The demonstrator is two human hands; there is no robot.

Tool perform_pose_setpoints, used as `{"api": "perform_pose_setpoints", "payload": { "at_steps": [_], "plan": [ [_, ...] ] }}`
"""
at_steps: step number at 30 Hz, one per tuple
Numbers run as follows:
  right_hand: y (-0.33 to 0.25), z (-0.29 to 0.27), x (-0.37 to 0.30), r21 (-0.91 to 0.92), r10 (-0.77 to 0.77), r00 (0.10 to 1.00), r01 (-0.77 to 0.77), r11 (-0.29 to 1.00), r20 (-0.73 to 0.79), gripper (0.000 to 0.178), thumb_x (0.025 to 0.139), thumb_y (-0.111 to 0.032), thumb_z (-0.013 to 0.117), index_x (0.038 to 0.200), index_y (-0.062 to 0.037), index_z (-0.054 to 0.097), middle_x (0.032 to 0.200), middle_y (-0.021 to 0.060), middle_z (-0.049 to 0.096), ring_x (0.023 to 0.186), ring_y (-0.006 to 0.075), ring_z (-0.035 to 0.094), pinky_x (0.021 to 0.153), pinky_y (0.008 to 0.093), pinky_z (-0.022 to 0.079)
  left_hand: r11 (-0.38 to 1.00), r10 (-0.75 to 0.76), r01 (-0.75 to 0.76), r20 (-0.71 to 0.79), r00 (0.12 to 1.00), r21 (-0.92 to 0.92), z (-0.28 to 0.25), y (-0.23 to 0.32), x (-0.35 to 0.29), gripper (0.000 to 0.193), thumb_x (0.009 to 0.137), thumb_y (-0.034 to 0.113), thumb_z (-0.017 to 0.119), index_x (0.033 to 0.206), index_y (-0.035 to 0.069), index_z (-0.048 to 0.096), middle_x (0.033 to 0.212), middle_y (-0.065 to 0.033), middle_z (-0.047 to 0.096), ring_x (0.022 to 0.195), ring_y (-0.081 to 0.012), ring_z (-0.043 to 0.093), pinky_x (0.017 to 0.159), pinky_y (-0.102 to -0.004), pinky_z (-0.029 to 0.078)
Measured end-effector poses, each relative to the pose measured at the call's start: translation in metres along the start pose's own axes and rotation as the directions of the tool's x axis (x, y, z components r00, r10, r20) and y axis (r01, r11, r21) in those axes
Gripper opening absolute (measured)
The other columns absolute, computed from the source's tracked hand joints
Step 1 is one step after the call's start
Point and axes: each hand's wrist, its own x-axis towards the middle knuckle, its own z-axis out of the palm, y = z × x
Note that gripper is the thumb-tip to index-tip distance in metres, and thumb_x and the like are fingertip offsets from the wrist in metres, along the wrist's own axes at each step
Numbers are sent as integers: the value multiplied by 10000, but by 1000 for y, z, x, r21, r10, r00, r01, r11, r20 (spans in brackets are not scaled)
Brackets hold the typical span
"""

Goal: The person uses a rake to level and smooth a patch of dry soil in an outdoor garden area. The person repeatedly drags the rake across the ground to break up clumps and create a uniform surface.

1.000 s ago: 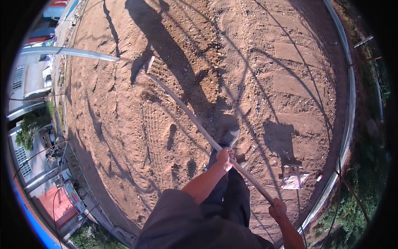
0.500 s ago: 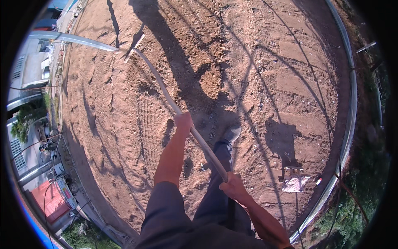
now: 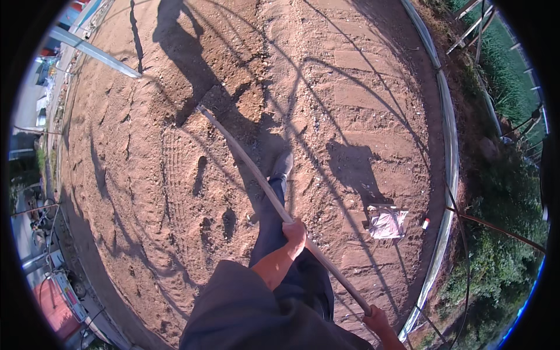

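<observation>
A long-handled rake (image 3: 248,162) slants across the view, from the loose soil (image 3: 236,70) ahead down to my right side. My left hand (image 3: 296,233) is closed around the middle of its wooden handle. Further back, near the handle's end, my right hand (image 3: 376,321) grips it too, low in the view. The rake's head rests at the dug, darker soil and is hard to make out in the shadow there. My foot in a grey shoe (image 3: 283,164) stands on the dirt just right of the handle.
A small stool with a pale cloth (image 3: 387,224) stands to my right, beside a small red-and-white container (image 3: 426,223). A metal pole (image 3: 96,52) rises at the far left. Along the right runs a pale raised edging (image 3: 450,146), with plants beyond. A parked vehicle (image 3: 69,294) shows at the left.
The rake has been drawn back toward me, its head now closer. Both hands have moved down and to the right along with the handle. The whole view has shifted left.
</observation>
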Motion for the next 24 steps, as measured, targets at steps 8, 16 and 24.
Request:
{"api": "perform_pose_setpoints", "payload": {
  "at_steps": [8, 16, 24],
  "plan": [
    [160, 21, -182, -267, 270, 952, -301, 915, -144, 273, 751, -177, 556, 979, -40, 614, 805, 237, 621, 763, 389, 614, 668, 482, 497, 630, -587, 777, 659, 471, 5, -54, -117, -243, 284, 807, 243, 675, 694, 76, 475, 588, -51, 470, 492, -176, 505, 449, -353, 474],
    [201, -43, -169, -379, 217, 976, -211, 901, -27, 234, 751, -192, 574, 929, -51, 630, 794, 223, 622, 752, 378, 616, 647, 476, 499, 540, -602, 840, 675, 426, -49, -58, -78, -282, 277, 802, 188, 670, 675, 89, 444, 569, -38, 441, 486, -184, 492, 487, -364, 478],
    [-55, 11, 61, -228, -89, 994, 71, 971, -71, 180, 689, -151, 611, 842, -68, 565, 663, 195, 619, 655, 404, 623, 655, 497, 502, 802, -352, 460, 320, 880, -382, -63, 68, 18, 240, 793, 163, 650, 694, 126, 434, 584, 2, 413, 472, -139, 432, 450, -337, 391]
  ]
}}
